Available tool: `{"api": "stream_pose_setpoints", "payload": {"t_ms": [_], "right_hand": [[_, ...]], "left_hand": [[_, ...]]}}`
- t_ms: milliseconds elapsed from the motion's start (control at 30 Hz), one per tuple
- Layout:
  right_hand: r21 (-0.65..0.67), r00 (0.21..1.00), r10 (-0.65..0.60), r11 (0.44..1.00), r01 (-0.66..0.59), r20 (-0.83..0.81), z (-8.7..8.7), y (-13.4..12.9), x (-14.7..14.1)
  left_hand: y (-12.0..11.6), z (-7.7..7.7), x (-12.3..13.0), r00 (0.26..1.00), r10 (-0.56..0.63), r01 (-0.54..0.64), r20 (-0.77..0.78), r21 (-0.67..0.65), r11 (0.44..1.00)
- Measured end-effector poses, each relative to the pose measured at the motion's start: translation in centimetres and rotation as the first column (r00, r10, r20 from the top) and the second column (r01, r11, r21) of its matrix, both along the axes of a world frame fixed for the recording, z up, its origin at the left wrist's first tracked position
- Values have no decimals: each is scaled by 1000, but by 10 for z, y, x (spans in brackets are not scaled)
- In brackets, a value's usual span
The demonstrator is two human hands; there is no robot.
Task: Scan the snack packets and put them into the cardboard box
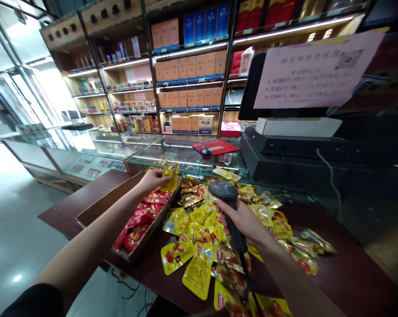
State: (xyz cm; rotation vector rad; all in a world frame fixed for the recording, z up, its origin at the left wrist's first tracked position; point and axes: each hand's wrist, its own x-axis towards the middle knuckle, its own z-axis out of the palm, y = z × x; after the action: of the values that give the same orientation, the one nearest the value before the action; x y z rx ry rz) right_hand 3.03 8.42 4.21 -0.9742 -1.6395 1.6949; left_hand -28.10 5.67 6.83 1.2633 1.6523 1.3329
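Pinched in my left hand (153, 179) is a yellow packet (170, 177), held above the far end of a cardboard box (103, 200). Red packets (147, 214) lie inside that box. My right hand (243, 220) is wrapped round the handle of a black barcode scanner (223, 190), its head turned toward the box side and its cable hanging down. Under and around the scanner, many yellow packets (199, 268) and gold packets (194, 197) are spread loosely over the dark red table (152, 279).
Behind the table stands a glass counter (182, 152) with a red mouse pad (218, 147) and a mouse (205, 151). A monitor with a pink paper sign (314, 72) is at the right. Stocked shelves (190, 83) line the back.
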Motion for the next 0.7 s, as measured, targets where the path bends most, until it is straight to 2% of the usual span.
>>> {"api": "stream_pose_setpoints", "payload": {"t_ms": [67, 167, 300, 400, 533, 700], "right_hand": [[5, 1000, 4, 1000, -4, -1, -2, 2, 0], [10, 1000, 21, 1000, -21, -9, -5, 4, -1], [15, 999, 26, 1000, -25, -26, -6, 4, -2], [12, 999, 28, 1000, -28, -18, -3, 1, -1], [-1, 1000, 20, 1000, -20, -21, 6, -3, 2], [-5, 1000, -19, 1000, 19, -16, 12, 0, 6]], "left_hand": [[-20, 3, -26, 997, 70, -70, -31, 3, 998], [-46, 1, -53, 989, 149, -149, 3, 1, 989], [-66, -1, -62, 979, 202, -202, -1, -39, 979], [-67, 3, -52, 971, 226, -229, -83, -28, 973], [-52, 3, -20, 988, 111, -113, -107, -14, 994], [-7, -21, 35, 987, -48, 39, -155, -61, 997]]}}
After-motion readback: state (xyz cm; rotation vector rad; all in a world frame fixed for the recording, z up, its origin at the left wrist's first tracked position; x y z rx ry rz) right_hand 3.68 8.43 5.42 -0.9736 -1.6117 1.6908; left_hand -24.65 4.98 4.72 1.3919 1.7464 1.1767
